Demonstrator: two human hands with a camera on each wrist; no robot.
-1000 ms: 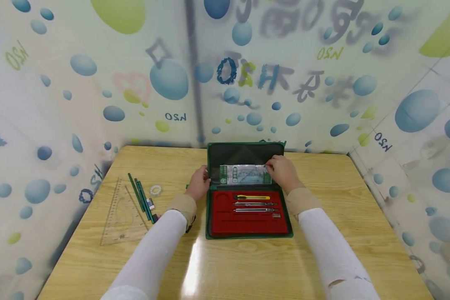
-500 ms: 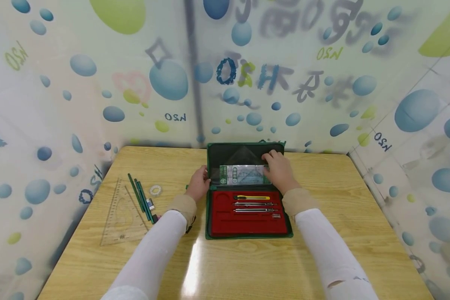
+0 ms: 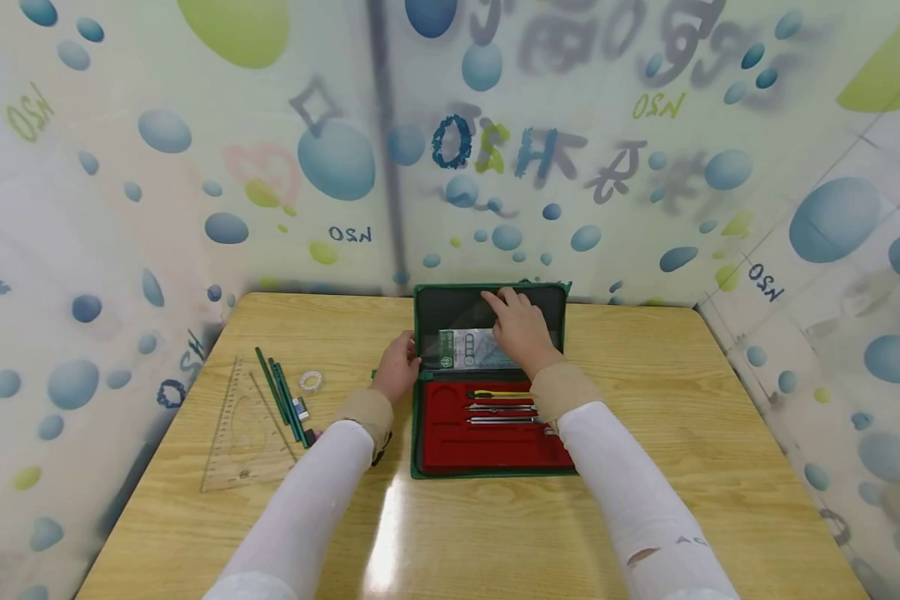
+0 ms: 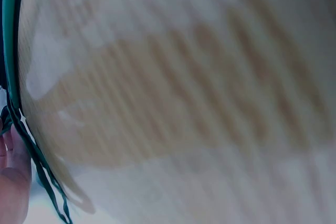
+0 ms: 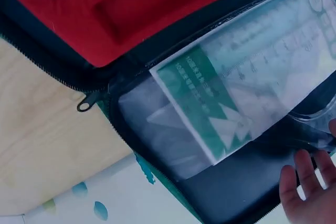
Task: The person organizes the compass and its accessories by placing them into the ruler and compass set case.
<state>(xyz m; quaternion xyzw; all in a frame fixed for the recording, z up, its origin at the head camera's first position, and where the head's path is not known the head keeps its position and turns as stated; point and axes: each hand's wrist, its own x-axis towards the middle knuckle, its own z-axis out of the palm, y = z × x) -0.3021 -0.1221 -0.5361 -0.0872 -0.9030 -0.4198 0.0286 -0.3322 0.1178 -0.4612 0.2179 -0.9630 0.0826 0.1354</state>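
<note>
A green zip case [image 3: 495, 475] lies unfolded on the table, its dark lid leaning back toward the wall. My left hand [image 3: 399, 365] holds the lid's left edge; the left wrist view catches that hand [image 4: 13, 187] beside the green trim. Over the lid is my right hand [image 3: 521, 329], fingers extended at the clear pocket. Inside the pocket sits a printed ruler packet [image 5: 205, 103] with green ends, partly covered by the right hand in the head view. A yellow utility knife [image 3: 495, 394] and metal compasses [image 3: 498, 421] rest in the red tray [image 3: 450, 454].
Left of the case lie a clear set square [image 3: 243, 433], several dark green pencils [image 3: 281, 396], a white ring-shaped roll [image 3: 311, 381] and a small eraser [image 3: 301, 407]. A patterned wall [image 3: 495, 208] borders the wooden table [image 3: 495, 542] at the back.
My right hand has let go of the packet's right end and slid left and up over the lid pocket. The left hand stays at the lid's edge.
</note>
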